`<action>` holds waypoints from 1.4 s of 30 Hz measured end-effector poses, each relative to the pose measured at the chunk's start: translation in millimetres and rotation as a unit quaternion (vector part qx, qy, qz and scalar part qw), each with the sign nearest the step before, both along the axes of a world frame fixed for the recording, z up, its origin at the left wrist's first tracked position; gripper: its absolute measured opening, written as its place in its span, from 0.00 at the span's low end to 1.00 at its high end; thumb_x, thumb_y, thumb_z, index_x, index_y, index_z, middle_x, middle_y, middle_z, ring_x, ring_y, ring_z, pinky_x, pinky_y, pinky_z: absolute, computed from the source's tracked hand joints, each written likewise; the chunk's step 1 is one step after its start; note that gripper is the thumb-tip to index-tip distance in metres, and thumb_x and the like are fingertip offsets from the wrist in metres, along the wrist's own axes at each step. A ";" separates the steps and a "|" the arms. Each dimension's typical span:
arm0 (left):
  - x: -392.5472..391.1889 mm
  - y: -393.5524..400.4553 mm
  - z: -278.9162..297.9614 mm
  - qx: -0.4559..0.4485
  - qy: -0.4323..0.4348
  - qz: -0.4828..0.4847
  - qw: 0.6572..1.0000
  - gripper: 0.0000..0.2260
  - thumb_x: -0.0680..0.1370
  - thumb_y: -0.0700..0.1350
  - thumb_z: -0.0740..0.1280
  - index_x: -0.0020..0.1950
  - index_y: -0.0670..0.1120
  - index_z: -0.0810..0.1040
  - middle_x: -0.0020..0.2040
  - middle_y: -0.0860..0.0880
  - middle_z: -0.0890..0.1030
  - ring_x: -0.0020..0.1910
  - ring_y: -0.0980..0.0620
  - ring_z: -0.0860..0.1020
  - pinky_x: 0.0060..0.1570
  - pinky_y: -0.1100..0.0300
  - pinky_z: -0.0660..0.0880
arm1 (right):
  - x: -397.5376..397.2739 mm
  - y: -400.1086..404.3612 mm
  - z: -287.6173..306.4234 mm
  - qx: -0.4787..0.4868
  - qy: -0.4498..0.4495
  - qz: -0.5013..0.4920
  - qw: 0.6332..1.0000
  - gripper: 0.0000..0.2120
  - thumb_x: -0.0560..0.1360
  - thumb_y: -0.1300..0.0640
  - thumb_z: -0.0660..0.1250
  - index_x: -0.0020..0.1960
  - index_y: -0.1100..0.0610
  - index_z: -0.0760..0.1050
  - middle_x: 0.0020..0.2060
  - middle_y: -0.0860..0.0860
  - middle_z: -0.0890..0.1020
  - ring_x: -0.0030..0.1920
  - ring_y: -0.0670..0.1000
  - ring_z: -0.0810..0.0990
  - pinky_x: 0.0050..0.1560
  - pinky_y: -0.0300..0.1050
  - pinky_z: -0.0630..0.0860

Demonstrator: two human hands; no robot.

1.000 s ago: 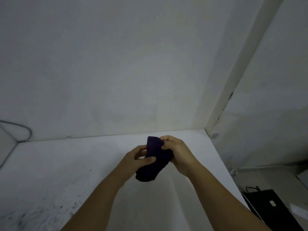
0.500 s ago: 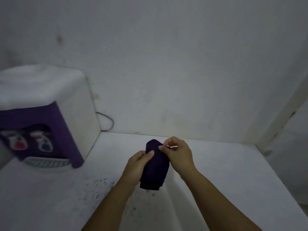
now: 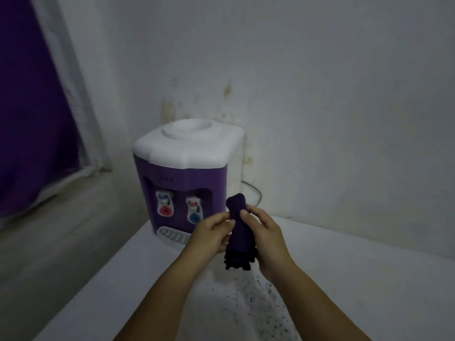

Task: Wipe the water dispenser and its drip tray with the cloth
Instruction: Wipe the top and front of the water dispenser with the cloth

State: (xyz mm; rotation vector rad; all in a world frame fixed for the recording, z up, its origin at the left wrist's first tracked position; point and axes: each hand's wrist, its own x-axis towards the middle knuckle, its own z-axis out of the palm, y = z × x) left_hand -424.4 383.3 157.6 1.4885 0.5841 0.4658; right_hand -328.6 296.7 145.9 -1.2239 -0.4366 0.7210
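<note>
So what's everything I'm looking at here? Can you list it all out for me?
water dispenser: one, white top and purple front, on the table at the back wall
taps: two, a red-buttoned one on the left and a blue-buttoned one on the right, in the dispenser's front recess
drip tray: one, pale grey, slotted, at the dispenser's base
cable: one, dark, behind the dispenser
table: one, white, dark specks near the front
curtain: one, purple, far left
cloth: one, dark purple, folded, held between both hands
hands: two, bare, left hand and right hand, in front of the dispenser
</note>
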 end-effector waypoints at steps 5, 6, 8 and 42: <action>-4.1 42.9 38.9 0.100 -0.025 0.058 0.993 0.09 0.78 0.43 0.66 0.56 0.52 0.80 0.51 0.47 0.83 0.50 0.51 0.81 0.42 0.63 0.79 | 9.8 48.2 51.2 0.043 -0.138 -0.048 0.988 0.08 0.76 0.58 0.67 0.52 0.49 0.80 0.47 0.53 0.85 0.45 0.53 0.84 0.42 0.45 0.80; -5.7 54.3 46.4 0.134 -0.030 0.071 0.988 0.08 0.78 0.44 0.67 0.54 0.54 0.80 0.50 0.49 0.83 0.49 0.53 0.81 0.42 0.63 0.78 | 13.4 59.2 62.2 0.037 -0.173 -0.066 0.982 0.08 0.76 0.57 0.67 0.52 0.47 0.80 0.48 0.51 0.84 0.46 0.52 0.83 0.44 0.46 0.80; -9.0 74.7 57.2 0.179 -0.038 0.110 0.977 0.08 0.77 0.45 0.67 0.54 0.55 0.81 0.49 0.52 0.83 0.49 0.55 0.81 0.46 0.59 0.79 | 20.7 77.6 79.0 0.021 -0.247 -0.095 0.964 0.08 0.76 0.55 0.66 0.52 0.44 0.79 0.49 0.46 0.83 0.48 0.49 0.82 0.49 0.49 0.80; 46.0 272.4 67.1 0.539 -0.010 0.147 0.829 0.14 0.78 0.55 0.58 0.56 0.55 0.80 0.53 0.52 0.73 0.50 0.52 0.70 0.48 0.53 0.73 | 10.3 206.7 89.5 -0.262 -0.643 -0.243 0.677 0.10 0.74 0.46 0.65 0.52 0.45 0.81 0.47 0.48 0.80 0.44 0.49 0.78 0.43 0.41 0.73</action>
